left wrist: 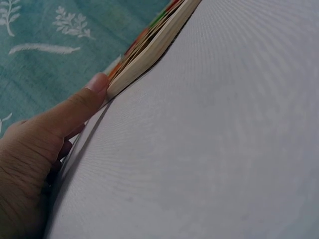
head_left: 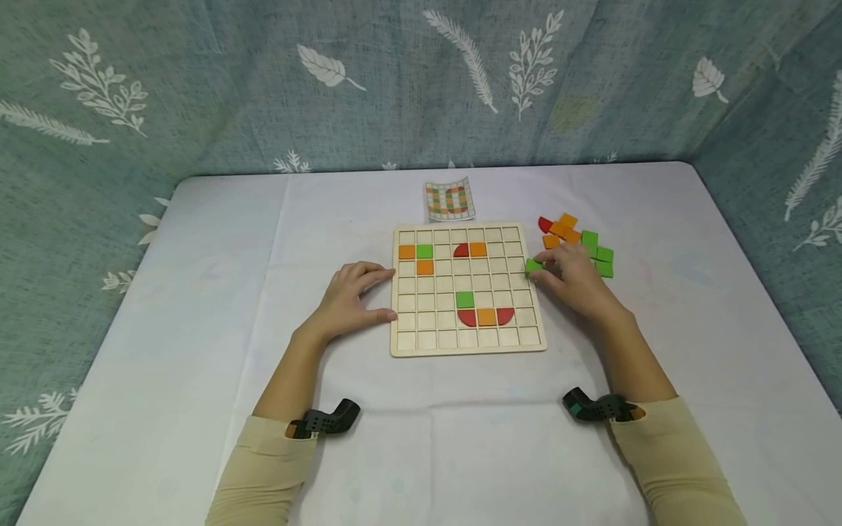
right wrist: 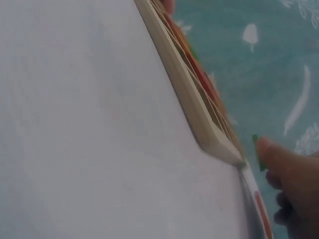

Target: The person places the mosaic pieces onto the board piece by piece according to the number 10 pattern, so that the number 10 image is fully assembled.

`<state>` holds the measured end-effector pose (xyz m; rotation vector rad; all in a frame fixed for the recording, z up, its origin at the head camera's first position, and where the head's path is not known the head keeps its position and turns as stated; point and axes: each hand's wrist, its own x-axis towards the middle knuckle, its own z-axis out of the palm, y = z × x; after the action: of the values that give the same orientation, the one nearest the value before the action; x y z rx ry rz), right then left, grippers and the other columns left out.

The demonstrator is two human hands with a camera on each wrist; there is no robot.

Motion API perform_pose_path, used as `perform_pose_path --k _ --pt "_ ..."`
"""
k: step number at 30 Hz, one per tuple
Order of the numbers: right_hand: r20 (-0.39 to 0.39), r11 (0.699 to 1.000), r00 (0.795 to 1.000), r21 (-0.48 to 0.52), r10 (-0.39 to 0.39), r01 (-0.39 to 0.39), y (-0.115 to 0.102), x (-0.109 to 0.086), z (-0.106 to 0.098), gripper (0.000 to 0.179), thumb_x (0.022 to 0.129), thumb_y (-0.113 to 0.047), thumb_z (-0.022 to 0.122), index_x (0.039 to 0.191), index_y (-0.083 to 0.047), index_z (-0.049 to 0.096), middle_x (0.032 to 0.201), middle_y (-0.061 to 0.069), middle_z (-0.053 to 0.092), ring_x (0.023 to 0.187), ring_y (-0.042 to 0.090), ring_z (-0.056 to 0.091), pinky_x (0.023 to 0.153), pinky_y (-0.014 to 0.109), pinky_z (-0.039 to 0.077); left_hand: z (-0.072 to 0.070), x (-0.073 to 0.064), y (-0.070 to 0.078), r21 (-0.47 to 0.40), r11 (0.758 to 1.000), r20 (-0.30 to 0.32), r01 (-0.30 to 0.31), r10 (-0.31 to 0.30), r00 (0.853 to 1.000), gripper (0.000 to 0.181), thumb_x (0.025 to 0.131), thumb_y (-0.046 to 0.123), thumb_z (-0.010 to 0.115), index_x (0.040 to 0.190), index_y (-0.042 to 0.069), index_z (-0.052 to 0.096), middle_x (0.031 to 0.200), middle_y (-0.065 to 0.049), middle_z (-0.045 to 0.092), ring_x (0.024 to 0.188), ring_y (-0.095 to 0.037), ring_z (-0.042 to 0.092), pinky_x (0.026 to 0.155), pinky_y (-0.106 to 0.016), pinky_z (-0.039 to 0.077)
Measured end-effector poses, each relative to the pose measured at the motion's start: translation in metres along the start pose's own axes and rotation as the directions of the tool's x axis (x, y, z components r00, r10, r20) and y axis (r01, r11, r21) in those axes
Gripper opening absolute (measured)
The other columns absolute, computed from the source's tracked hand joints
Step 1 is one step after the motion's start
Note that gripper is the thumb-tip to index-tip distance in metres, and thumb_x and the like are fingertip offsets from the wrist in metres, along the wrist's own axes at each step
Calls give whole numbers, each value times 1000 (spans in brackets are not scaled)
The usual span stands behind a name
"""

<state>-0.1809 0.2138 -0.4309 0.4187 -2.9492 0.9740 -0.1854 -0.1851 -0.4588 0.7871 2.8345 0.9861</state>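
Note:
A wooden grid board [head_left: 473,352] lies flat in the head view with orange, green and red tiles set in some squares. Along its left edge rests my left hand [head_left: 347,296], thumb and fingertips spread apart against the rim. The left wrist view has that thumb [left wrist: 97,87] at the board's corner. My right hand [head_left: 580,281] pinches a green square tile [head_left: 533,266] between thumb and fingers, over the board's right edge. In the right wrist view the same tile stands edge-on, just beyond the board's corner [right wrist: 219,147].
Beyond my right hand lie loose pieces: orange squares [head_left: 568,220], green squares [head_left: 604,269] and a red rounded piece [head_left: 545,224]. A small pattern card [head_left: 450,200] sits behind the board. A white cloth [head_left: 427,438] covers the table, with a leaf-printed curtain [head_left: 395,88] behind.

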Motion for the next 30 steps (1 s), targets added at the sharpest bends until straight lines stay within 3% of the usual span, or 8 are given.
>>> perform_pose_path --k 10,14,23,26,30 --pt "156 992 979 17 -128 127 -22 -2 13 29 86 -23 70 107 -4 64 104 10 59 96 24 39 81 37 34 0 1 0 -5 1000 -2 -6 6 1000 76 69 52 78 133 17 56 128 -5 51 119 -25 39 100 -46 28" --pt "178 983 967 30 -181 178 -26 -3 16 28 84 -23 72 105 -5 66 104 7 62 93 20 40 78 35 35 -1 0 1 -3 1000 2 -1 1 1000 77 69 54 77 133 16 55 128 -5 50 120 -26 39 100 -46 28" --pt "106 965 961 81 -256 248 -27 -4 21 22 76 -18 80 94 -8 73 89 1 63 83 14 39 70 30 34 -2 -1 3 2 1000 15 29 -29 999 76 69 50 79 134 17 55 129 -5 50 121 -25 38 101 -46 27" --pt "71 970 971 101 -229 221 -25 -4 20 25 74 -19 81 95 -8 74 89 1 63 83 15 40 69 30 35 -2 -1 2 2 1000 14 22 -22 1000 76 69 49 79 134 17 55 129 -5 50 121 -25 38 101 -46 27" --pt "-11 980 986 110 -164 164 -21 -3 15 30 73 -19 82 98 -5 73 94 6 62 91 19 46 77 35 39 -1 -1 2 3 1000 11 9 -9 1000 75 70 49 79 134 17 55 129 -5 50 120 -25 39 99 -46 28"
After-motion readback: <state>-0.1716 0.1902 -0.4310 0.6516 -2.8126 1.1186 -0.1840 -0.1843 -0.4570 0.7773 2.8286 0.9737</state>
